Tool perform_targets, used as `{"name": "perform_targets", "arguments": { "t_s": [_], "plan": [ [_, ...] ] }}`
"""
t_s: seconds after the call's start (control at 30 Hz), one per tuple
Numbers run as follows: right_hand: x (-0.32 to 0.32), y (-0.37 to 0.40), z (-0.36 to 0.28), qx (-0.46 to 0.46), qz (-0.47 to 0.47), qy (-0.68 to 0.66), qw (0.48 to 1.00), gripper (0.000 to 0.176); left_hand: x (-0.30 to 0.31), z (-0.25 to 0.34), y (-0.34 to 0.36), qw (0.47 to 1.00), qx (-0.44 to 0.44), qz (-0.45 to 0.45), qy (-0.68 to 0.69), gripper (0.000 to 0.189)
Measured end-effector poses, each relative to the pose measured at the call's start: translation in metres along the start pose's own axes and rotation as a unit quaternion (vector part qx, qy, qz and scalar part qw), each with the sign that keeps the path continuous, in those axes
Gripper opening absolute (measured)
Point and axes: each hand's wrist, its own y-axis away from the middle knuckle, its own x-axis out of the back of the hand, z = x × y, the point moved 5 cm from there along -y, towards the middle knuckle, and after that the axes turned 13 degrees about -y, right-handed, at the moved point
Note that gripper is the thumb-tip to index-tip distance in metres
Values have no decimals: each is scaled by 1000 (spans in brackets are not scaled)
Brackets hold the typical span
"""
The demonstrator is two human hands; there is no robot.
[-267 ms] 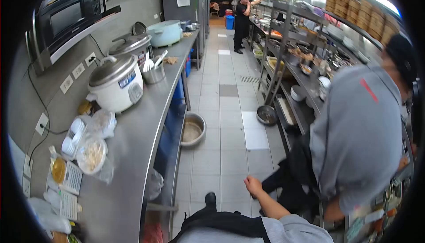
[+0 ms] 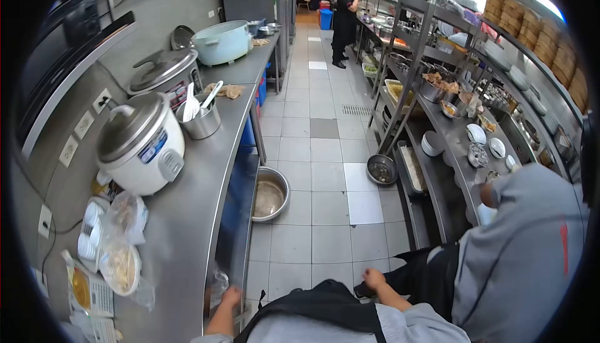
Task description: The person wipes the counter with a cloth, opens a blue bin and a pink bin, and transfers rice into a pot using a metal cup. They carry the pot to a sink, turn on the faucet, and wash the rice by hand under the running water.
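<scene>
My left hand (image 2: pixel 231 296) hangs low beside the steel counter, fingers curled in with nothing visible in them. Just past it, a clear plastic bag (image 2: pixel 219 282) shows by the lower shelf. On the other side of my body, my right hand (image 2: pixel 374 278) is loosely closed and also appears bare. It hangs over the floor, near the dark trouser leg of a co-worker in grey (image 2: pixel 519 249). My black apron (image 2: pixel 306 302) fills the bottom middle of the view.
A tiled aisle (image 2: pixel 312 155) runs ahead. A metal pot (image 2: pixel 270 194) and a dark pan (image 2: pixel 382 169) sit low on either side. Rice cookers (image 2: pixel 142 143) and bagged bowls (image 2: pixel 120 267) stand on the left counter (image 2: pixel 181 237). Another person (image 2: pixel 344 21) stands farther down.
The view has moved forward along the aisle. My left hand has come into sight at the counter's side. The co-worker in grey now appears lower and farther right, leaning toward the shelves.
</scene>
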Motion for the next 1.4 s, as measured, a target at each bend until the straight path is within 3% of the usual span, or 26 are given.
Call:
{"name": "perform_targets", "arguments": {
  "t_s": [0.03, 0.07, 0.1, 0.13, 0.17, 0.2, 0.23, 0.3, 0.4, 0.47, 0.53, 0.57, 0.6, 0.63, 0.67, 0.77, 0.8, 0.87, 0.9, 0.97, 1.03, 1.07, 1.2, 1.3, 1.37, 1.4],
  "plan": [
    [11, -17, 11, 33, 50, 19, 998, 20, 36, 45, -27, 999, -1, 23, -23, 35],
    [2, -46, 51, -16, 77, -162, 984, 12, 64, 81, -60, 995, -57, 79, 0, 28],
    [26, -35, 32, -136, 74, -269, 951, 14, 94, 121, -82, 995, -74, 63, 3, 30],
    [24, -54, 51, -159, 81, -296, 938, 12, 125, 160, -105, 995, -89, 48, 8, 32],
    [35, -62, 47, -182, 72, -279, 940, 12, 152, 193, -133, 991, -109, 73, 5, 31],
    [58, -67, 26, -170, 61, -96, 979, 15, 170, 226, -157, 987, -127, 95, 8, 30],
    [53, -95, 52, -137, 63, -26, 988, 20, 177, 246, -171, 984, -139, 113, 8, 29],
    [28, -174, 108, -111, -28, 55, 992, 23, 186, 277, -194, 985, -103, 131, 37, 28],
    [100, -270, 54, -127, -6, -27, 992, 19, 181, 311, -224, 994, -47, 83, 59, 29],
    [156, -327, -24, -182, -6, -212, 960, 19, 182, 333, -237, 997, -43, 46, 42, 33],
    [187, -425, -67, -113, -36, -97, 988, 18, 227, 376, -227, 988, -59, 121, 81, 33],
    [188, -492, -80, -7, 16, -32, 999, 16, 253, 394, -223, 979, -65, 162, 102, 33],
    [209, -531, -136, 44, 43, -44, 997, 16, 274, 407, -224, 963, -74, 214, 145, 30],
    [237, -548, -220, 170, 61, -17, 983, 19, 303, 422, -221, 945, -60, 270, 172, 29],
    [238, -590, -267, 198, 17, -48, 979, 20, 331, 434, -216, 925, -47, 323, 193, 27],
    [255, -672, -441, 314, 31, -76, 946, 22, 426, 462, -231, 852, -47, 475, 213, 22],
    [263, -670, -504, 317, 24, -95, 943, 17, 452, 466, -245, 830, -51, 510, 220, 19],
    [244, -697, -583, 415, 26, -151, 897, 12, 511, 480, -273, 806, -44, 558, 190, 14],
    [224, -702, -617, 391, -52, -166, 904, 8, 536, 487, -287, 795, -48, 578, 179, 13],
    [203, -669, -696, 447, -234, -156, 849, 8, 583, 501, -315, 773, -53, 604, 188, 13],
    [192, -642, -769, 552, -276, -92, 781, 9, 623, 510, -335, 762, -53, 622, 175, 12],
    [181, -637, -800, 631, -274, -101, 718, 9, 642, 513, -346, 757, -48, 631, 162, 12],
    [143, -661, -906, 666, -353, -76, 653, 9, 693, 497, -415, 793, 12, 597, 121, 19],
    [153, -737, -981, 691, -282, -163, 646, 10, 696, 457, -483, 823, 127, 546, 91, 35],
    [167, -840, -1027, 534, -286, -346, 717, 9, 694, 436, -522, 806, 236, 542, 29, 43],
    [195, -873, -1051, 467, -245, -419, 739, 8, 682, 419, -546, 814, 273, 511, 31, 52]
  ]
}}
